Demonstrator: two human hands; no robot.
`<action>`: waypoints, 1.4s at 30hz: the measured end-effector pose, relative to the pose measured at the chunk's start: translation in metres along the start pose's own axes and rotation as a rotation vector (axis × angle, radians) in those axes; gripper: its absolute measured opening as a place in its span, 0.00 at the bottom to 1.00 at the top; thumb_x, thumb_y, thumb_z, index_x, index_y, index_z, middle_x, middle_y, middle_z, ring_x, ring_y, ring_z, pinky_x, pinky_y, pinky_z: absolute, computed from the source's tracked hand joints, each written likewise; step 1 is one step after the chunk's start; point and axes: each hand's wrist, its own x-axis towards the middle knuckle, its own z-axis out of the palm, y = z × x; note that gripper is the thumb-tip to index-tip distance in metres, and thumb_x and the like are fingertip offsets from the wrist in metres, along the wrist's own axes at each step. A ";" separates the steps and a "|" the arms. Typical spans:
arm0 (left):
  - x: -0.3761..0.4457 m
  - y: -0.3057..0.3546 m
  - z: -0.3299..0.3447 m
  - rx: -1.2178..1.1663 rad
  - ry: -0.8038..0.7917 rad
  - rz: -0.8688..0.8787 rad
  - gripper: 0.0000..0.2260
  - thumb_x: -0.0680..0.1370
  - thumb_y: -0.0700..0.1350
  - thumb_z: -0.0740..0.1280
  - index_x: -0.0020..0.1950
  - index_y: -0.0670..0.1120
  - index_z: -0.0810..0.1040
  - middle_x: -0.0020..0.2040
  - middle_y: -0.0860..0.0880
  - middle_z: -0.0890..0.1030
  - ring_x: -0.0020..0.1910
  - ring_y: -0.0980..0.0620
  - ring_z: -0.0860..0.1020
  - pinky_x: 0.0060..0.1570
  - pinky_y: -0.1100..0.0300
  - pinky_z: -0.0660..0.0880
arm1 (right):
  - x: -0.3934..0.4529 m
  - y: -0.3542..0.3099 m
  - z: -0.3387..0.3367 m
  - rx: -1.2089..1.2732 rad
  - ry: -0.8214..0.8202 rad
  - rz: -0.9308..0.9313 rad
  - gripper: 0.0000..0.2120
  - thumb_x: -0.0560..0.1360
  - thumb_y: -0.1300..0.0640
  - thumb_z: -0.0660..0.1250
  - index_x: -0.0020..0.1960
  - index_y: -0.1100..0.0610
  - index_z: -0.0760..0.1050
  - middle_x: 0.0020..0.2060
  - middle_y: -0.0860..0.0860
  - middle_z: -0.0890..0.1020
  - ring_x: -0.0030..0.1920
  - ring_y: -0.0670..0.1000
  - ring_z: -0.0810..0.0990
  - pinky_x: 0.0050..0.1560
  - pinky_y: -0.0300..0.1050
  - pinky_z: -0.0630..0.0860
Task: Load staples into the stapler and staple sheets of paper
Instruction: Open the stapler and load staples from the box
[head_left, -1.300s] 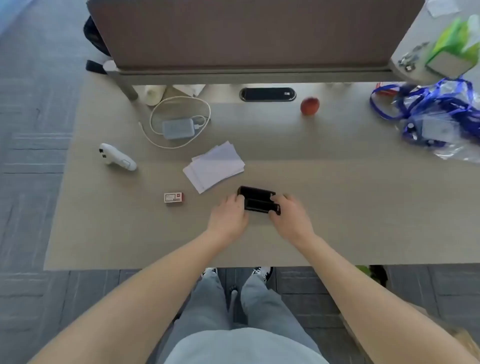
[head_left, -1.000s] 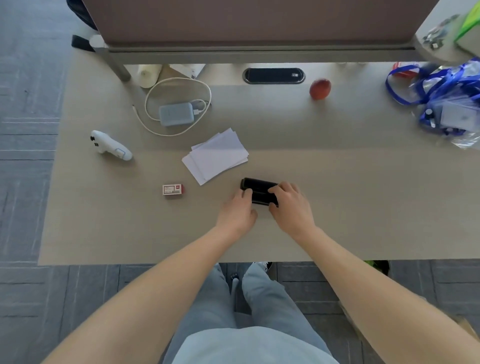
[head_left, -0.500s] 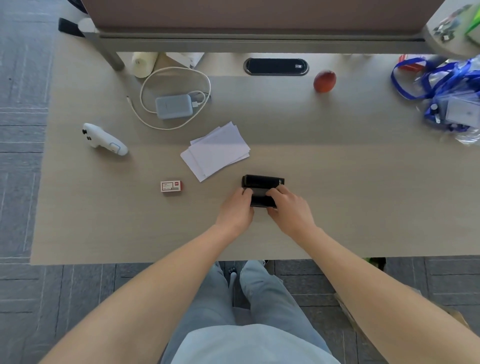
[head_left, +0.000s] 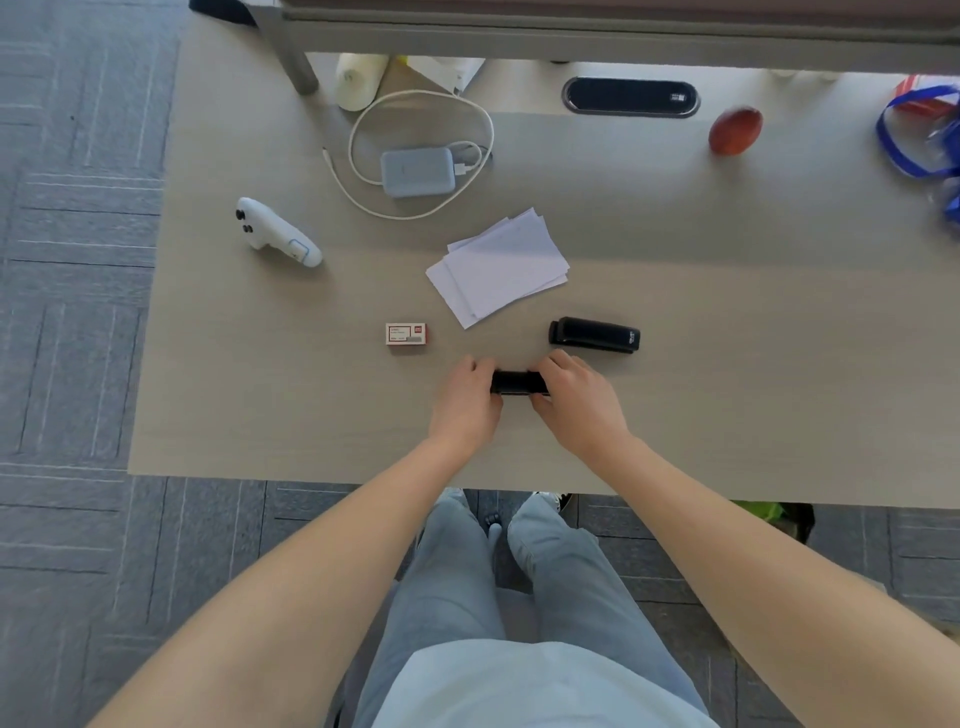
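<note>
The stapler has come apart since a moment ago: one black piece (head_left: 595, 335) now lies alone on the bench (head_left: 727, 364) near the paper (head_left: 498, 267), while the left hand (head_left: 465, 405) and right hand (head_left: 576, 402) have their fingers clamped on the other piece (head_left: 517, 383), so loading from the staple box (head_left: 407, 335) likely comes next.

Black stapler part (head_left: 594, 334) lying flat at centre right of the frame, long axis horizontal; a second black piece (head_left: 517, 383) just below and left of it, its ends covered. Small red-and-white staple box (head_left: 407, 334) at centre left. Loosely fanned white paper sheets (head_left: 498, 266) above, lying askew.
</note>
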 end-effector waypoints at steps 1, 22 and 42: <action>-0.001 -0.005 -0.002 -0.002 0.014 0.007 0.04 0.74 0.37 0.63 0.48 0.41 0.72 0.47 0.42 0.72 0.42 0.40 0.72 0.36 0.50 0.69 | 0.001 -0.005 0.004 -0.010 0.001 -0.006 0.10 0.75 0.61 0.71 0.55 0.60 0.80 0.49 0.56 0.81 0.50 0.61 0.80 0.37 0.52 0.76; 0.005 -0.063 0.052 -0.197 0.439 0.393 0.11 0.73 0.40 0.69 0.55 0.44 0.77 0.55 0.50 0.76 0.53 0.47 0.75 0.50 0.51 0.75 | -0.009 0.008 0.079 -0.016 0.594 -0.112 0.17 0.73 0.51 0.72 0.61 0.49 0.83 0.47 0.43 0.85 0.45 0.52 0.78 0.34 0.45 0.74; -0.013 -0.070 0.075 -0.146 0.556 0.460 0.09 0.77 0.46 0.68 0.57 0.49 0.79 0.51 0.49 0.79 0.49 0.44 0.77 0.51 0.45 0.75 | -0.037 0.011 0.117 -0.173 0.835 -0.173 0.21 0.76 0.45 0.71 0.66 0.53 0.80 0.57 0.48 0.86 0.53 0.56 0.77 0.56 0.53 0.77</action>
